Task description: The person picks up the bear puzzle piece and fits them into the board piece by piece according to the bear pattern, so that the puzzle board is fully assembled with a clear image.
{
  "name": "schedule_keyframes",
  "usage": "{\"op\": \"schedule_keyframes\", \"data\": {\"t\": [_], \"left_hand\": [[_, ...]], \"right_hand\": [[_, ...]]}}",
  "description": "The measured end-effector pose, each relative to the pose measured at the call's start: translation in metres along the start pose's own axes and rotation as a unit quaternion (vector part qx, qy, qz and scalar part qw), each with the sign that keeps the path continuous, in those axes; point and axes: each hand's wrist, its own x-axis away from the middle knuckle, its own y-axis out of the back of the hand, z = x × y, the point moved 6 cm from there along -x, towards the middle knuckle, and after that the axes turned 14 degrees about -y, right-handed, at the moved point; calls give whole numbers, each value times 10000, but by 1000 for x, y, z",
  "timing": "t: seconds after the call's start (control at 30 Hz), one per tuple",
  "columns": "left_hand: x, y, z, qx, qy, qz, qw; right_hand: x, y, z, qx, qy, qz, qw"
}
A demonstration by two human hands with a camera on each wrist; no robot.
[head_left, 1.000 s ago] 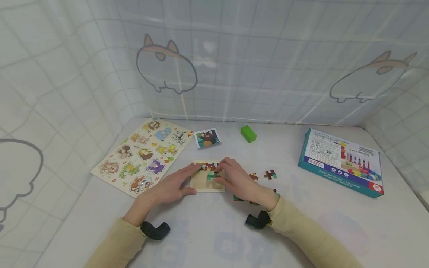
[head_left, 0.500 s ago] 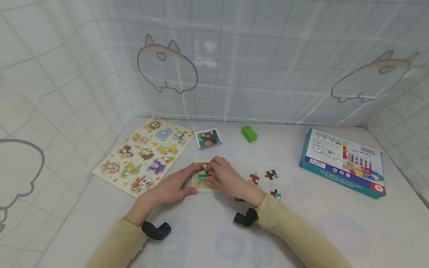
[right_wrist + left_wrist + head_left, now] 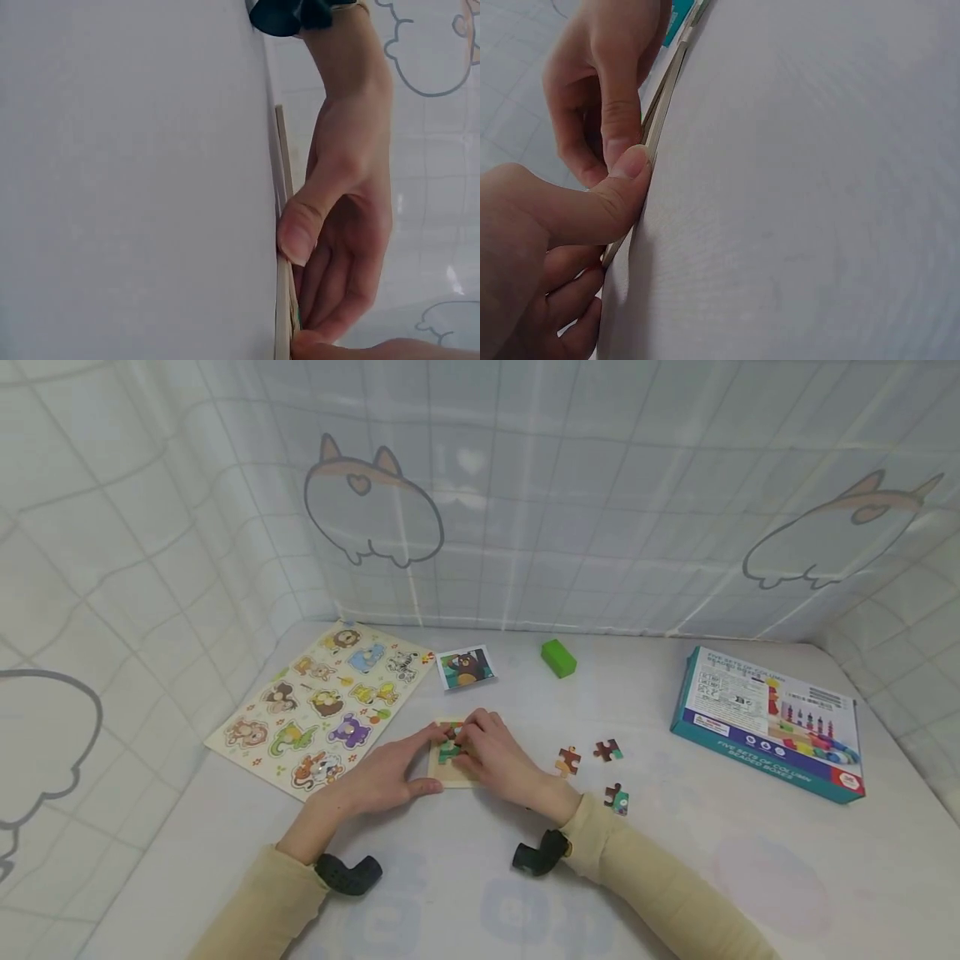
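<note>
In the head view, my left hand [image 3: 382, 775] grips the left side of a small wooden puzzle tray [image 3: 467, 782], fingers at the far corner. The left wrist view shows its thumb [image 3: 632, 166] on the tray's rim. My right hand [image 3: 501, 762] is over the tray, its bent thumb and fingers pinching a green jigsaw piece [image 3: 447, 755] at the left side, below the top row. Part of that colourful top row [image 3: 450, 727] shows; the fingers hide the rest. Loose jigsaw pieces, brown-orange [image 3: 567, 762], brown-green [image 3: 608, 750] and green-brown [image 3: 617, 799], lie right of the tray.
An animal puzzle board [image 3: 337, 683] lies at the left. Behind the tray is a bear picture card [image 3: 467, 668], with a green block [image 3: 558, 658] to its right. A teal toy box [image 3: 768, 722] sits at the far right. A patterned sheet [image 3: 525, 527] rises behind.
My right hand has moved left across the tray with the green jigsaw piece, from the middle to the left side. My left hand has stayed on the tray's left edge.
</note>
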Motion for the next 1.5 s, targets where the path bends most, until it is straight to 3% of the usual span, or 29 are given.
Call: {"op": "schedule_keyframes", "data": {"t": [0.73, 1.07, 1.5], "left_hand": [[-1, 3, -3, -276, -146, -66, 9995], [-1, 3, -13, -867, -401, -143, 9953], [-2, 0, -16, -1087, -661, -212, 9916]], "right_hand": [[0, -5, -1, -13, 138, -655, 9978], [-1, -4, -1, 32, -63, -673, 9977], [-2, 8, -14, -367, -167, -774, 9962]]}}
